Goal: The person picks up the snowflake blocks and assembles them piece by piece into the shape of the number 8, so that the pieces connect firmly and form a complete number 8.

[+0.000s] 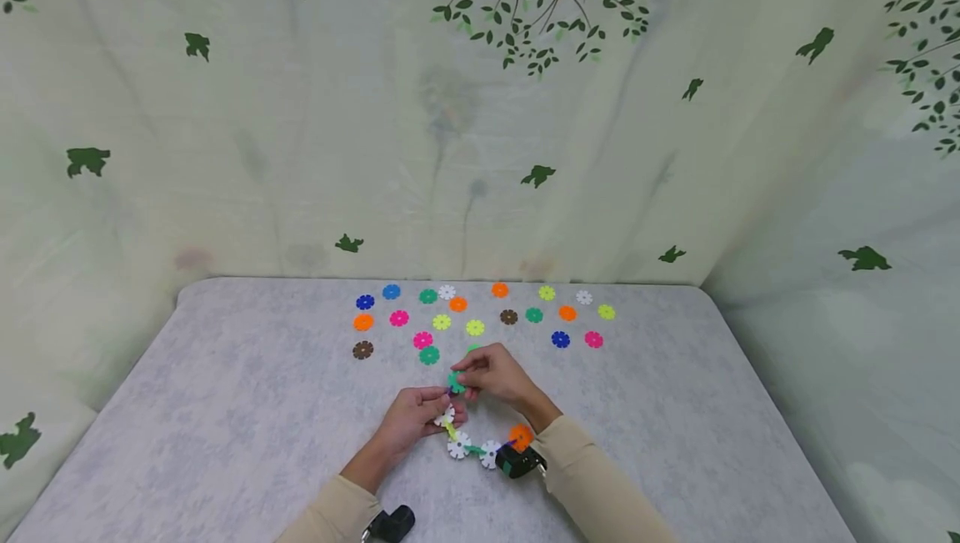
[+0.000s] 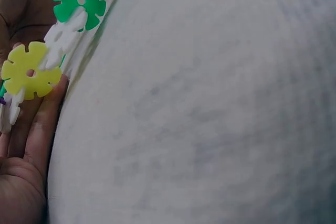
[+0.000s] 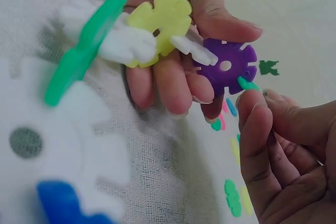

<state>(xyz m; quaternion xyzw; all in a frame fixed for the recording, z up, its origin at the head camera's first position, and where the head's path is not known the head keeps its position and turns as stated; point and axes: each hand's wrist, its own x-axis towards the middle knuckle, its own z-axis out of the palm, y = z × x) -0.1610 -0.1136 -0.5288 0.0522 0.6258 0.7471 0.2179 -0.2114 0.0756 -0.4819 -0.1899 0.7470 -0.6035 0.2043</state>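
My left hand (image 1: 408, 419) pinches a purple notched disc (image 3: 215, 80) between thumb and fingers. A green notched disc (image 1: 454, 384) is pinched by my right hand (image 1: 498, 376), its edge at a notch of the purple one; how deep it sits is hidden by the fingertips. From the purple disc hangs a chain of interlocked discs, with a yellow disc (image 3: 176, 17) and a white disc (image 1: 459, 445) among them. It curves down and right to an orange disc (image 1: 521, 437) by the right wrist. In the left wrist view, the chain's yellow disc (image 2: 21, 69) lies against the left fingers.
Loose notched discs in several colours lie spread along the table's far side, among them a brown disc (image 1: 363, 350), a blue disc (image 1: 560, 339) and a pink disc (image 1: 594, 339). A pale curtain (image 1: 375, 126) with leaf prints stands behind the grey table (image 1: 225, 409).
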